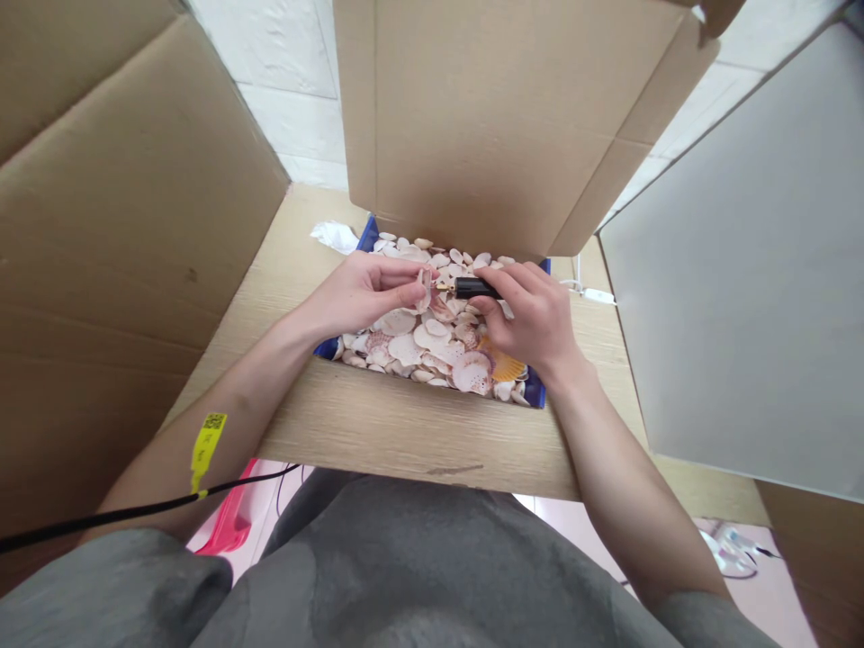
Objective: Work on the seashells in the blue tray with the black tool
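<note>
Between the thumb and fingers of my left hand (371, 290) a pale seashell (425, 290) is pinched on edge. My right hand (530, 313) is wrapped round a small black hand drill (474, 288), held level. Its brass-coloured chuck (445, 288) points left at the shell; whether the bit touches it I cannot tell. Both hands are above a blue-edged box (536, 389) full of loose shells (405, 349). An orange fan-shaped scallop shell (505, 364) lies under my right hand, and a speckled shell (472, 372) sits near the box's front edge.
The box stands on a wooden table (405, 432). A cardboard flap (499, 117) rises behind it, with a cardboard wall (121, 216) on the left and a grey panel (742, 270) on the right. A white cord switch (598, 296) and crumpled white plastic (336, 236) lie beside the box. A black cable (135, 513) crosses my left arm.
</note>
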A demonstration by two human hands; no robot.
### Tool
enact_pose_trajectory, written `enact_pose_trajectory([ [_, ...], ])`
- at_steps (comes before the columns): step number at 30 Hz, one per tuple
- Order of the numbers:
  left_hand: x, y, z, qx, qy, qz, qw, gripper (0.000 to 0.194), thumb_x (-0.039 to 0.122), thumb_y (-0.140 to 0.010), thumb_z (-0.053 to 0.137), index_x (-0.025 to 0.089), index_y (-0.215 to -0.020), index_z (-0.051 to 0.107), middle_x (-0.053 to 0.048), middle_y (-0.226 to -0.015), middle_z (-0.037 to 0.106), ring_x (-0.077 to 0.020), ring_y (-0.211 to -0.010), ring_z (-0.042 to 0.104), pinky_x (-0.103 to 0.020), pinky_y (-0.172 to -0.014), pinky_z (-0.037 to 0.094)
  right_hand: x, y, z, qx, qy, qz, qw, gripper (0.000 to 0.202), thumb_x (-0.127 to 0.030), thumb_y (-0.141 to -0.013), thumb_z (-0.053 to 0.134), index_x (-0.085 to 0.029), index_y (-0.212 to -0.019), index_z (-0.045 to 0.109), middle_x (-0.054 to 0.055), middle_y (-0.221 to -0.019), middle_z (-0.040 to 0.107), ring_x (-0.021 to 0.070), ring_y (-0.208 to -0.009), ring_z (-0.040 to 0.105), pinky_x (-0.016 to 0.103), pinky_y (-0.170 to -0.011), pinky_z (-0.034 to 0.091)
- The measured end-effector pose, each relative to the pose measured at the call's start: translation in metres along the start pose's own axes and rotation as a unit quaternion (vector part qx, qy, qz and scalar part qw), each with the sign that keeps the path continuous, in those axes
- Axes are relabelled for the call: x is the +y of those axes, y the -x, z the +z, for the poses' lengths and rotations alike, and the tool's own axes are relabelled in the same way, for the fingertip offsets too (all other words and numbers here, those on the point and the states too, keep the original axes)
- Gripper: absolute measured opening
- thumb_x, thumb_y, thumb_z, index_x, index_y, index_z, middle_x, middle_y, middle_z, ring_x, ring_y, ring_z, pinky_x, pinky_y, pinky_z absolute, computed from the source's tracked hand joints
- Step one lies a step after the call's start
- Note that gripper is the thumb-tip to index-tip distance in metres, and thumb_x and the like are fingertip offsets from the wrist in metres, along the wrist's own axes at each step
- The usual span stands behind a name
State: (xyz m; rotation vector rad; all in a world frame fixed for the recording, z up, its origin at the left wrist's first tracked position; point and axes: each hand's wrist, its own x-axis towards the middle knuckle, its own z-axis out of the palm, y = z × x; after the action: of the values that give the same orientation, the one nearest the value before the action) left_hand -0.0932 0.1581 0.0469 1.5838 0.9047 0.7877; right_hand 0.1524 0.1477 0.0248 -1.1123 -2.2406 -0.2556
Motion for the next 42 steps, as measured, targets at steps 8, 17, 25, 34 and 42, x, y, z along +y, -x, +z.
enact_pose_trajectory([
  [8, -0.0003, 0.0001, -0.0019, -0.018, 0.002, -0.008, 1.0, 0.033, 0.033, -0.082, 0.07, 0.021, -0.112, 0.073, -0.006, -0.099, 0.076, -0.021, -0.094, 0.071, -0.033, -0.086, 0.057, 0.0016, 0.0017, 0.0003, 0.05, 0.003, -0.011, 0.999, 0.028, -0.033, -0.091, 0.055, -0.027, -0.118, 0.061, 0.005, -0.106, 0.069, 0.0215, -0.095, 0.059, 0.039, -0.083, 0.043],
  [17, -0.0011, 0.0005, -0.0034, -0.024, 0.012, 0.003, 1.0, 0.032, 0.031, -0.082, 0.071, 0.02, -0.111, 0.073, -0.006, -0.099, 0.076, -0.0202, -0.093, 0.071, -0.032, -0.086, 0.056, 0.0008, -0.0003, -0.0012, 0.103, 0.008, -0.042, 0.994, 0.026, -0.03, -0.088, 0.059, -0.024, -0.114, 0.061, 0.005, -0.102, 0.07, 0.0199, -0.092, 0.059, 0.036, -0.082, 0.045],
  [25, -0.0044, 0.0008, -0.0066, -0.007, -0.037, 0.027, 0.999, 0.026, 0.034, -0.082, 0.07, 0.018, -0.103, 0.076, -0.004, -0.095, 0.076, -0.0179, -0.089, 0.07, -0.028, -0.082, 0.056, -0.0027, 0.0017, -0.002, -0.025, -0.02, 0.005, 0.999, 0.028, -0.04, -0.093, 0.049, -0.019, -0.106, 0.063, 0.005, -0.09, 0.07, 0.0177, -0.082, 0.062, 0.03, -0.068, 0.044],
  [34, 0.0025, 0.0001, -0.0066, -0.031, -0.068, 0.019, 0.997, 0.027, 0.033, -0.085, 0.067, 0.017, -0.106, 0.075, -0.006, -0.103, 0.075, -0.0185, -0.094, 0.069, -0.027, -0.085, 0.053, 0.0015, -0.0007, -0.0001, 0.02, -0.013, -0.021, 0.999, 0.028, -0.038, -0.091, 0.055, -0.019, -0.11, 0.063, 0.007, -0.098, 0.07, 0.0197, -0.087, 0.059, 0.034, -0.076, 0.043],
  [42, 0.0036, 0.0, -0.0058, -0.034, -0.061, 0.013, 0.997, 0.031, 0.033, -0.087, 0.065, 0.02, -0.115, 0.072, -0.005, -0.11, 0.074, -0.0191, -0.101, 0.068, -0.028, -0.089, 0.053, 0.0027, -0.0008, 0.0015, 0.076, -0.023, -0.029, 0.996, 0.027, -0.027, -0.089, 0.058, -0.026, -0.116, 0.059, 0.005, -0.106, 0.07, 0.0196, -0.094, 0.058, 0.037, -0.082, 0.043],
])
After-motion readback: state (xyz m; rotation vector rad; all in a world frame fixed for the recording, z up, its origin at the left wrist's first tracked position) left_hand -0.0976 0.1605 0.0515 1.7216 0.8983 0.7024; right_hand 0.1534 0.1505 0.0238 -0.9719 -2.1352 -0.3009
